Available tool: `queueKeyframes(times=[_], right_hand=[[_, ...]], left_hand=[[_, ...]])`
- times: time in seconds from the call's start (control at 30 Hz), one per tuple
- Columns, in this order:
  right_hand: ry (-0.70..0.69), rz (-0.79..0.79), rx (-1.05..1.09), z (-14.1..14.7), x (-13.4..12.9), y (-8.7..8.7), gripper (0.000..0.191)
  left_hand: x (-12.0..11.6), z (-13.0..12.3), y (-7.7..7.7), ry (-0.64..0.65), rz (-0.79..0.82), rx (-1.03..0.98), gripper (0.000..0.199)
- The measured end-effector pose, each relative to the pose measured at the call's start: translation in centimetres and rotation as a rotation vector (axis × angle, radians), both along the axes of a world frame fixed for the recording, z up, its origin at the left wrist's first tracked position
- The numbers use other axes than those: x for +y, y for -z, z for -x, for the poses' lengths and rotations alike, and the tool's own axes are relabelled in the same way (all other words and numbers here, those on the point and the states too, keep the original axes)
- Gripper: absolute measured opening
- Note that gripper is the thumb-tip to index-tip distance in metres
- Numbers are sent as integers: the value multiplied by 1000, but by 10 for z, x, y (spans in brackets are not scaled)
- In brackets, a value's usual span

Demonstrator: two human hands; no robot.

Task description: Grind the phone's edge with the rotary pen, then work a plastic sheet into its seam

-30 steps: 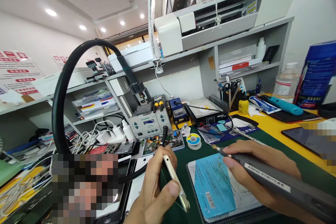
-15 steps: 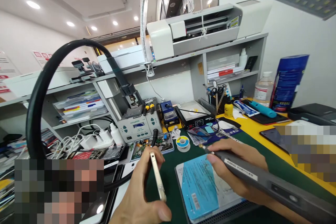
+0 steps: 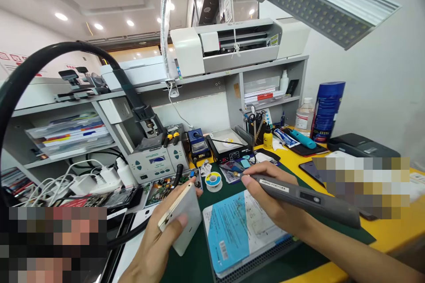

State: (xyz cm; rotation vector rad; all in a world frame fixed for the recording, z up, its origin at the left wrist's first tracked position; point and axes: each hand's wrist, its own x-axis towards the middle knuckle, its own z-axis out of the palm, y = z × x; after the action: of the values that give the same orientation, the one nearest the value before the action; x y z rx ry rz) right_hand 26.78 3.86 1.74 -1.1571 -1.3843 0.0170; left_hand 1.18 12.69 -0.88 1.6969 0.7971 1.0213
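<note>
One slender matte-grey pen tool.

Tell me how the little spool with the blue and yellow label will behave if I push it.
The spool lies flat on the green mat, so it should slide rather than roll. Its round rim suggests it would roll if stood on edge. It looks stiff, so it will probably keep its shape.

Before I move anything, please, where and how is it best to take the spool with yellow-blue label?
Probably pinch the round outer rim of the spool, coming straight down from above: it lies flat, label up, on the green mat. From its left seems worse, because the left hand is close there.
</note>
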Motion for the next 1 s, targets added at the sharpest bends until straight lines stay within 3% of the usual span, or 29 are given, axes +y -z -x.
queueKeyframes(times=[0.07, 0.13, 0.33, 0.47, 0.6, 0.77, 1.0], right_hand=[[-1, 10, 13, -2, 1, 2, 11], [-10, 14, 21, -3, 3, 4, 11], [-17, 52, 59, -7, 5, 9, 10], [-2, 55, 52, -7, 3, 7, 8], [9, 17, 5, -1, -3, 1, 3], [98, 3, -117, -3, -7, -1, 3], [236, 2, -311, -11, -8, 4, 8]], left_hand=[[0, -4, -6, 56, 87, 12, 53], [-1, -8, -13, 51, 60, 19, 51], [-7, 0, -28, -287, -170, 80, 39], [-9, 15, -18, -313, -299, 83, 32], [-15, 18, -3, -288, -499, -99, 16], [-22, 14, 8, -223, -573, -149, 25], [-23, 13, 12, -217, -695, -178, 36]])
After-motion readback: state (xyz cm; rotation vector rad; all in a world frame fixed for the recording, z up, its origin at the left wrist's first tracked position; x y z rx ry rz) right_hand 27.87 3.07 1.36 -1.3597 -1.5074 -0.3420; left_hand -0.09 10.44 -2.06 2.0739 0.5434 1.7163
